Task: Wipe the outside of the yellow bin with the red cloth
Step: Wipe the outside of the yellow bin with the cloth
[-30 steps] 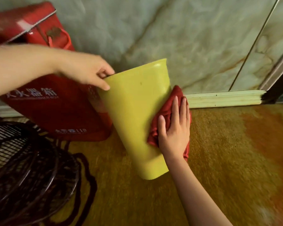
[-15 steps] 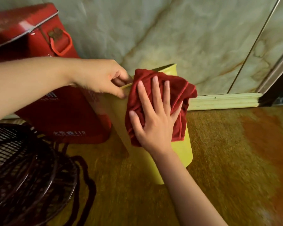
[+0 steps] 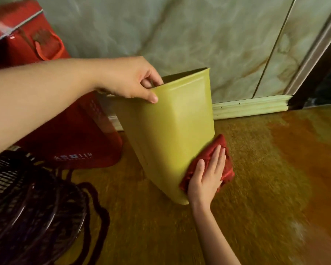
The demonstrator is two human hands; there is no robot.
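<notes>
The yellow bin (image 3: 172, 131) is tilted on the floor, its open top toward the wall. My left hand (image 3: 130, 81) pinches its rim at the near left corner, thumb outside and fingers inside. My right hand (image 3: 208, 175) presses the red cloth (image 3: 225, 169) flat against the bin's lower right side near the base. The cloth bunches around my palm and sticks out on both sides of it.
A red metal box (image 3: 52, 115) with a handle stands left of the bin against the marble wall (image 3: 199, 35). A dark fan cage (image 3: 27, 207) with a cord lies at the lower left. A pale skirting board (image 3: 250, 106) runs along the wall; brown floor (image 3: 266, 188) spreads to the right.
My right hand has slid the cloth from the bin's upper front, near the rim, down to its lower right side. My left hand keeps its grip on the rim.
</notes>
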